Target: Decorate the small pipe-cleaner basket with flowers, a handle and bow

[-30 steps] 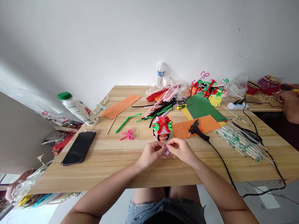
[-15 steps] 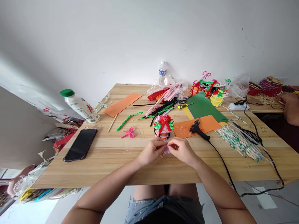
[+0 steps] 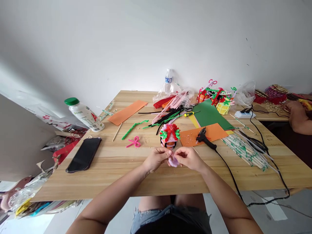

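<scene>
A small pale purple fuzzy piece (image 3: 174,162) is pinched between both hands near the table's front middle. My left hand (image 3: 159,158) grips it from the left with closed fingers. From the right, my right hand (image 3: 188,158) pinches its upper part, thumb and fingertips together. Just beyond my fingers stands a small round decorated basket (image 3: 170,135), with red, green and pink fuzzy loops on top and orange below. A pink bent pipe-cleaner bow (image 3: 134,142) and a green coiled one (image 3: 131,129) lie to the left.
A black glue gun (image 3: 205,138) lies on orange paper, its cord running right. Left are a phone (image 3: 84,154) and white bottle (image 3: 85,114). Wrapped sticks (image 3: 245,151) lie right; pipe cleaners (image 3: 168,112) lie behind. Another person's arm (image 3: 299,117) is far right.
More of the pale purple piece shows below my fingers. My hands have shifted slightly, and the whole view has tilted a little. At far right, something yellow now shows by the other person's hand.
</scene>
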Demonstrator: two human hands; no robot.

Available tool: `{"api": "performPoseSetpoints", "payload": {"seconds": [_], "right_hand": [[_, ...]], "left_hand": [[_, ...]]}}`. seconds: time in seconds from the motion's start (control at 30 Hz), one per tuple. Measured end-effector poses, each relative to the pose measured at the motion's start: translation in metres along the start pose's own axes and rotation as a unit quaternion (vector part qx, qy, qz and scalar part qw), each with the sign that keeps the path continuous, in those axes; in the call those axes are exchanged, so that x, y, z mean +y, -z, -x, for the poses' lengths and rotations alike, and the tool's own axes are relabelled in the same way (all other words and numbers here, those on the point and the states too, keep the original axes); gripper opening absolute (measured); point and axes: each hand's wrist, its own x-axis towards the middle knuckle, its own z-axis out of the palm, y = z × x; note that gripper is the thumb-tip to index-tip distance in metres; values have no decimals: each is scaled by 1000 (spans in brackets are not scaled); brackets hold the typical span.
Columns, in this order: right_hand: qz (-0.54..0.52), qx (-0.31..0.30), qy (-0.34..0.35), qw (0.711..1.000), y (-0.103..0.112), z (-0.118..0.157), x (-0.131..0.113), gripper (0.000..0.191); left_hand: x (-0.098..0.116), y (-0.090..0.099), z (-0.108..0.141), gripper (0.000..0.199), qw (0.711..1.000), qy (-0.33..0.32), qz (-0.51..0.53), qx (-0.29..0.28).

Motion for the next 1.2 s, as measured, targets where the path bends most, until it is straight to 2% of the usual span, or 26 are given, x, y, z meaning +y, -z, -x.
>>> {"api": "performPoseSetpoints", "payload": {"seconds": [0.1,0.2,0.27,0.37,0.43,0.6,0.67,0.77,0.87,1.0,1.1,1.2], "right_hand": [[31,36,45,998,-2,0,-2,12],[16,81,49,995,-3,0,-5,13],[-12,123,56,991,-2,0,-6,16],[6,196,114,974,-2,1,-5,17],[52,218,150,963,-3,1,-4,16],[133,216,169,952,-7,2,-5,12],[156,203,172,951,-7,1,-7,10],[172,182,190,949,-7,0,-10,8],[184,185,229,938,-11,-1,-7,9],[219,160,279,921,-15,-4,1,12],[222,148,290,919,-15,-4,2,13],[176,114,243,947,-13,-2,-1,11]], "left_hand": [[-3,0,-2,47,1000,18,-5,19],[0,-1,-2,49,999,6,18,35],[4,-3,0,53,999,14,44,17],[8,-6,3,54,997,47,54,-20],[6,-8,4,53,999,36,41,-6],[-4,-7,0,45,992,-58,-27,106],[-6,-5,-1,42,983,-113,-73,127],[-9,-2,-1,32,960,-184,-163,131],[-14,-2,0,21,924,-242,-264,136],[-17,-2,2,15,887,-264,-355,131],[-16,0,3,13,883,-261,-372,116],[-15,2,2,16,894,-258,-354,93]]}}
